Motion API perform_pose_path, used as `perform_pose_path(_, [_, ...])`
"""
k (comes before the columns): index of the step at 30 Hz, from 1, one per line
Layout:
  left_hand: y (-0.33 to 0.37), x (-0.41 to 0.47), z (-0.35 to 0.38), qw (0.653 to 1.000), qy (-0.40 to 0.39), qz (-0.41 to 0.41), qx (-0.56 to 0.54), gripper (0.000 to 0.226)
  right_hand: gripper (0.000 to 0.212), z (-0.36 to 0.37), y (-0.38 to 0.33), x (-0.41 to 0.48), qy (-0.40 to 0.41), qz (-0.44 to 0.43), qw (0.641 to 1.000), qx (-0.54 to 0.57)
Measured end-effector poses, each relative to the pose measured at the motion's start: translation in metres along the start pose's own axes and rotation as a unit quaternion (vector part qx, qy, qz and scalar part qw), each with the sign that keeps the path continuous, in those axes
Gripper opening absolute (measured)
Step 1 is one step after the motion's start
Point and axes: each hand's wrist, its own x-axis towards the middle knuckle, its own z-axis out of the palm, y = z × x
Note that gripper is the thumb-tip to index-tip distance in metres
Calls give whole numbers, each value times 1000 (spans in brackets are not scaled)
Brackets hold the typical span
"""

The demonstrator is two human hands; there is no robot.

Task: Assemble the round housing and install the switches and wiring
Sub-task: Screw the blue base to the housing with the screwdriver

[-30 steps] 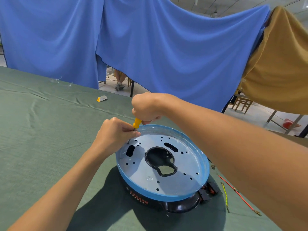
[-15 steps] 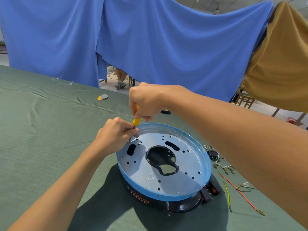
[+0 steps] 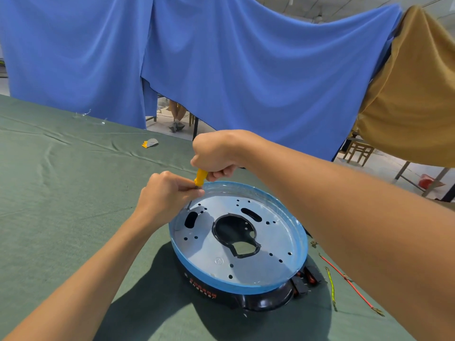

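The housing was set on the table in front of the person, with the plate seated on top inside a blue rim. The step in hand was judged to be the fastening of that plate. The screwdriver was held nearly upright at the plate's far left edge, its tip lowered beside the rim. The yellow handle was clenched in the right hand, and the shaft was pinched and steadied by the left hand. Whether a screw was on the tip could not be told.

The next move was thought to call for downward pressure and turning from the right hand, with the shaft kept plumb by the left so that the tip would not skid across the plate. The switches were seen at the housing's near right side, though whether seated or loose could not be told. The wires lay loose on the cloth beside them.

Room was tight at the raised rim, just beside the shaft. Open cloth was left on the left and beyond. The right forearm was stretched above the wires, so a low sweep there could snag them.
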Motion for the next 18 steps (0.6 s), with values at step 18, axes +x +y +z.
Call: perform_pose_path(18, [-9,4,-4,999,-46,14,-18,19,20,-8,-1,-1,41,-119,970,-208])
